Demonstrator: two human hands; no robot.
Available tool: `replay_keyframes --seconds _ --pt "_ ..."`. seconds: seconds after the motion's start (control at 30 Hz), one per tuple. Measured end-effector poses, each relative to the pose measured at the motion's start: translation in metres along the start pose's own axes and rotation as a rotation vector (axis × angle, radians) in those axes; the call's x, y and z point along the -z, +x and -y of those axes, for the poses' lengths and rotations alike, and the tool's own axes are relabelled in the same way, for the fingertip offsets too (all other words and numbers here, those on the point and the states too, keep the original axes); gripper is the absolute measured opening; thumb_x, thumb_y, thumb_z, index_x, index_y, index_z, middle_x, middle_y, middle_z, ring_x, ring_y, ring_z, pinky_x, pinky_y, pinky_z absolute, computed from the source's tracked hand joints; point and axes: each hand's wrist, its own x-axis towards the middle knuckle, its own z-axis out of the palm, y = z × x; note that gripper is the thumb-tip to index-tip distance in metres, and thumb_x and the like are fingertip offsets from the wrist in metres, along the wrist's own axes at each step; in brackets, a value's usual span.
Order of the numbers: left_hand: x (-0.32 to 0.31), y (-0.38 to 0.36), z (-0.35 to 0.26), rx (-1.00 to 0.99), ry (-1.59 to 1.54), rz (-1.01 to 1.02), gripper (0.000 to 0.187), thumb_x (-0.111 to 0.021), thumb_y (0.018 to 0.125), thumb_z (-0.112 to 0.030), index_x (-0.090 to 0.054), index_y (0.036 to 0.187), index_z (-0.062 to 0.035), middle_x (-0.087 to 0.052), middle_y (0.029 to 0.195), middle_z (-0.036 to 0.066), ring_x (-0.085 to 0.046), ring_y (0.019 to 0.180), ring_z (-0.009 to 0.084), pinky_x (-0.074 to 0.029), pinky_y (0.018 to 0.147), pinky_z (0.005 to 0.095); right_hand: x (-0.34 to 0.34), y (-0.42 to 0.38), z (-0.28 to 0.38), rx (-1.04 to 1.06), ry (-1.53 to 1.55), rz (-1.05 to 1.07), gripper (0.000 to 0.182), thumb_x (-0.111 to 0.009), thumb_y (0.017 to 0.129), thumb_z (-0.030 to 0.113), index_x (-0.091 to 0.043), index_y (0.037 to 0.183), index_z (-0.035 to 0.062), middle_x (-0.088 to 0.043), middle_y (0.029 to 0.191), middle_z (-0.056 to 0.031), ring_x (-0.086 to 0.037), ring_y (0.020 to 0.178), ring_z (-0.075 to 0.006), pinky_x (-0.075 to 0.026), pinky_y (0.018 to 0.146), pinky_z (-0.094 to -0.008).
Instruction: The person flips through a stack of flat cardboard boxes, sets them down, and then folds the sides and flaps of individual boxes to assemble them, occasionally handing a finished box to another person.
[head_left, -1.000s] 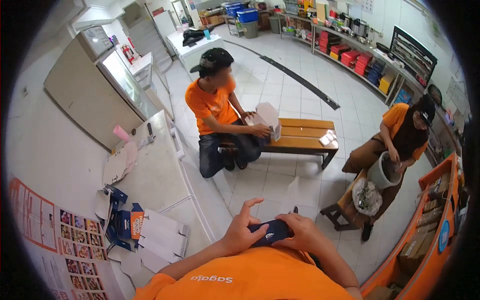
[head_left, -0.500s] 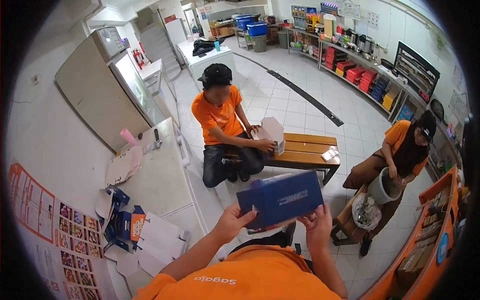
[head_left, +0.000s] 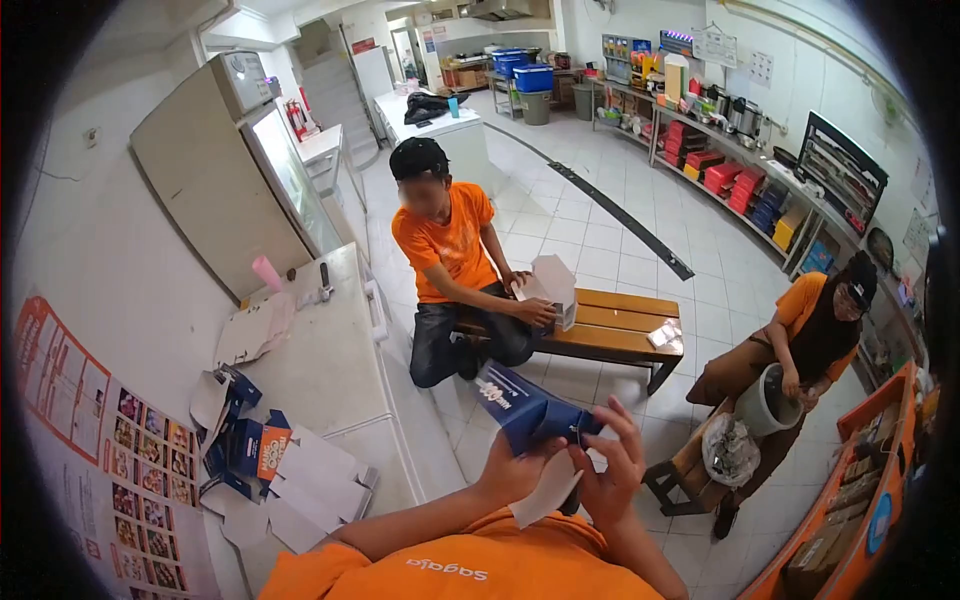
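A blue cardboard box [head_left: 525,408] with white lettering is held up in front of my chest, tilted, with a pale inner flap [head_left: 547,492] hanging down from it. My left hand [head_left: 513,470] grips its lower left side, thumb on the card. At the right end, my right hand [head_left: 612,462] pinches the edge near the flap between thumb and fingers, the other fingers raised. Flattened blue and orange boxes [head_left: 250,445] and white card pieces [head_left: 318,482] lie to my left on the white counter [head_left: 345,345].
A person in orange [head_left: 445,240] sits across from me, handling a white box [head_left: 550,285] on a wooden bench [head_left: 620,310]. Another person [head_left: 810,330] at right holds a grey bucket [head_left: 765,405] beside a plastic bag [head_left: 730,450]. An orange shelf [head_left: 850,500] stands at far right.
The box has turned from its flat blue face to a tilted, folded pose, showing white lettering and a hanging flap. Both hands have shifted their grip and come closer together.
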Motion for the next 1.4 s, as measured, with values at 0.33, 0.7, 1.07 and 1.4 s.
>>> replay_keyframes --seconds 0.33,0.7,1.07,1.4 --pt "-0.016 -0.009 0.015 0.215 -0.431 -0.081 0.023 -0.065 0.104 -0.019 -0.070 0.110 0.0029 -0.075 0.103 0.010 -0.072 0.096 0.0172 -0.062 0.087 0.0309 0.008 0.011 -0.004 -0.064 -0.128 0.251 0.013 -0.081 0.080 0.006 -0.069 0.085 0.0067 -0.069 0.100 -0.0065 -0.059 0.129 -0.0409 -0.033 0.114 -0.0689" --pt "-0.001 -0.003 0.017 0.320 -0.143 0.285 0.023 -0.065 0.104 -0.019 -0.071 0.107 0.0027 -0.074 0.096 0.006 -0.070 0.094 0.0129 -0.058 0.081 0.0316 0.007 -0.010 -0.004 -0.086 -0.261 0.243 0.043 -0.089 0.074 0.014 -0.065 0.109 0.0065 -0.061 0.110 -0.0212 -0.059 0.118 -0.0452 -0.049 0.100 -0.0541" --pt "0.029 -0.025 -0.012 0.343 0.389 0.480 0.047 -0.073 0.092 -0.009 -0.054 0.136 -0.0073 -0.076 0.089 0.016 -0.074 0.086 0.0319 -0.053 0.085 0.0398 0.054 -0.045 -0.027 -0.538 0.439 0.046 0.023 -0.072 0.093 0.003 -0.056 0.110 0.0045 -0.066 0.107 -0.0119 -0.064 0.100 -0.0229 -0.048 0.101 -0.0383" --pt "-0.004 -0.041 -0.024 0.188 0.577 0.604 0.058 -0.076 0.090 -0.018 -0.049 0.142 -0.0096 -0.074 0.102 0.015 -0.069 0.101 0.0322 -0.040 0.098 0.0476 0.085 -0.028 -0.010 -0.688 0.195 1.094 0.022 -0.071 0.097 0.015 -0.065 0.113 0.0028 -0.074 0.102 -0.0170 -0.072 0.083 -0.0294 -0.054 0.076 -0.0391"
